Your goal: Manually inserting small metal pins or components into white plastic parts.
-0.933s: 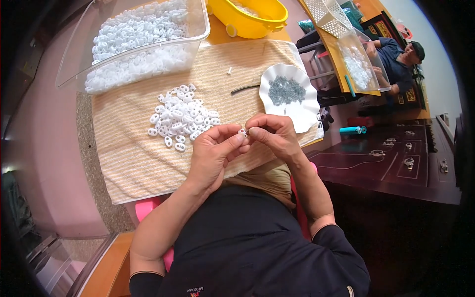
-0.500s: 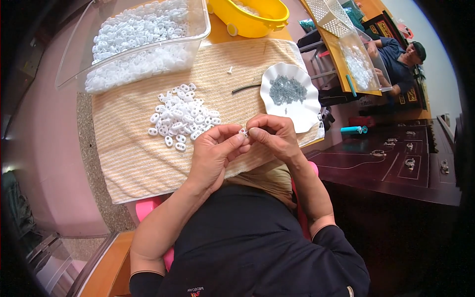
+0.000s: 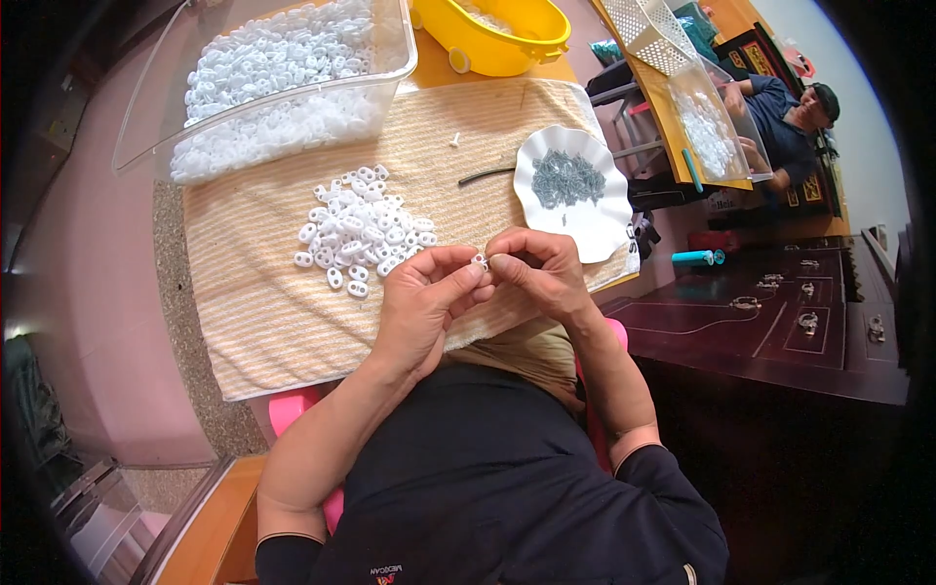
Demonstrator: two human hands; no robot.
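Note:
Close in front of my body, both hands meet over the near edge of the towel. My left hand (image 3: 419, 302) pinches a small white plastic piece with holes (image 3: 479, 260) between thumb and fingers. My right hand (image 3: 546, 278) is closed in a pinch against the right side of that piece; whatever its fingertips grip is too small and hidden to name. Left of my hands lies a heap of white oval two-hole pieces (image 3: 356, 229). To the upper right, a white scalloped plate (image 3: 597, 232) bears a pile of small translucent grey pieces (image 3: 565, 180).
A striped towel (image 3: 263, 327) covers the table. On it lie a dark thin rod (image 3: 485, 175) and one small white part (image 3: 454, 140). A clear bin (image 3: 394, 88) full of white pieces and a yellow wheeled tub (image 3: 522, 58) stand behind. Another person (image 3: 785, 127) sits at a table far right.
The hands keep the same pinch on the white piece, with hardly any finger movement. The whole view has shifted very slightly.

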